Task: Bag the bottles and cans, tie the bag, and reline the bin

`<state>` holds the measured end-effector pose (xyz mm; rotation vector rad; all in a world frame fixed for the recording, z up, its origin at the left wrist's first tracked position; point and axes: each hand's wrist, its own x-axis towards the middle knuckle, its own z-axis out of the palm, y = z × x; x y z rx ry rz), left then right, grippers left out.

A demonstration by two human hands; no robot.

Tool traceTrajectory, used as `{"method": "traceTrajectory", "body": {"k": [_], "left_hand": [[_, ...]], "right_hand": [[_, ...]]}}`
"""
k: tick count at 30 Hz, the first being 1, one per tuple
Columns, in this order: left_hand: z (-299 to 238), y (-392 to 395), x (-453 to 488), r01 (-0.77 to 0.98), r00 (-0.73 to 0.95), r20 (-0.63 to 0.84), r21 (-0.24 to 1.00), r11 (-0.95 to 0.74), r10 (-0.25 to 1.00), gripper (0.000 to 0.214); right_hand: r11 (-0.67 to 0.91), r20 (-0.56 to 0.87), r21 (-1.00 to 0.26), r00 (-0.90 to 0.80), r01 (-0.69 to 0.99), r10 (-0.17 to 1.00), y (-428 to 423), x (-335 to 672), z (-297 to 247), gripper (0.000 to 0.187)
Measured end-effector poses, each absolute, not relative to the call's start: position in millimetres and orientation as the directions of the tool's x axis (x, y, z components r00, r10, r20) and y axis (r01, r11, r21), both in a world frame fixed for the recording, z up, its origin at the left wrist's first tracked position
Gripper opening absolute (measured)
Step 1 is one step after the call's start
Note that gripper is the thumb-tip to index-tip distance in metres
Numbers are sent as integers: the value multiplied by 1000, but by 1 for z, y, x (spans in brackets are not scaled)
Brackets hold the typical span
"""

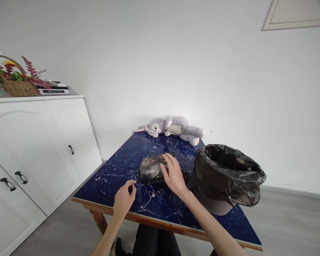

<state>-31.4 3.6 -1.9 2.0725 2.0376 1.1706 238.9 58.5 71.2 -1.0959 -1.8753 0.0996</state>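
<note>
A black plastic bag bundle (152, 172) lies on the blue marbled table (114, 174), and can-like shapes show through its thin film. Spread fingers of my right hand (174, 176) rest over the bundle's right end without wrapping round it. Left of the bundle, my left hand (124, 199) is held low over the table, thumb and forefinger tips brought together in a pinch. Whether anything thin is between those tips is too small to tell. To the right stands a bin (220, 206) lined with a black bin bag (218, 177), its mouth folded out over the rim.
A grey plush rabbit (176, 126) lies along the table's far edge against the wall. White cabinets (66, 135) stand at the left, with a wicker basket (20, 88) of artificial flowers on top. The table's wooden front edge (160, 221) is close to my legs.
</note>
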Motion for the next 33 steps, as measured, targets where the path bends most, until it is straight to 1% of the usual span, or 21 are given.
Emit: {"method": "traceTrajectory", "body": {"k": [2, 3, 5, 8, 11, 13, 15, 17, 19, 22, 24, 26, 28, 30, 33], "left_hand": [[-2, 3, -32, 857, -119, 488, 491, -158, 865, 30], [-1, 3, -32, 856, -117, 487, 491, -161, 866, 30], [-2, 2, -32, 855, -114, 489, 492, -165, 865, 28], [-3, 3, -32, 846, -127, 504, 505, -172, 854, 27], [-5, 4, -30, 815, -155, 552, 541, -209, 820, 25], [-4, 5, -28, 794, -178, 591, 558, -240, 786, 23], [-3, 6, -28, 791, -199, 631, 555, -257, 750, 23], [0, 6, -28, 802, -206, 675, 531, -273, 709, 23], [4, 4, -26, 817, -185, 721, 490, -304, 668, 24], [13, -3, -14, 832, -109, 781, 410, -374, 615, 24], [23, -11, 4, 831, -26, 808, 345, -437, 588, 23], [35, -18, 29, 822, 95, 811, 264, -505, 578, 25], [48, -22, 54, 809, 250, 767, 170, -563, 591, 28], [60, -22, 75, 800, 388, 684, 83, -594, 618, 32], [71, -14, 91, 821, 481, 575, -30, -570, 662, 36]], "right_hand": [[443, 564, -645, -3, 623, 826, 65, 250, 57, 60], [382, 506, -694, 36, 610, 862, 66, 254, 50, 64], [310, 427, -740, 61, 597, 902, 62, 256, 36, 68], [288, 395, -777, 79, 560, 915, 39, 251, 20, 66], [329, 424, -820, 113, 468, 899, 9, 248, 11, 59], [340, 443, -844, 182, 415, 878, -1, 252, 5, 54], [308, 422, -871, 262, 383, 868, -1, 261, -4, 50], [256, 374, -896, 306, 362, 876, 6, 269, -13, 48], [223, 328, -914, 295, 339, 897, 16, 275, -21, 48], [259, 313, -924, 171, 280, 934, 23, 277, -27, 49], [302, 327, -921, 68, 244, 942, 22, 274, -25, 45], [331, 336, -919, -11, 215, 942, 20, 271, -23, 41], [344, 338, -921, -62, 184, 939, 17, 270, -21, 40], [344, 337, -924, -70, 165, 939, 17, 271, -21, 40], [341, 335, -925, -62, 165, 940, 19, 271, -22, 39]]}}
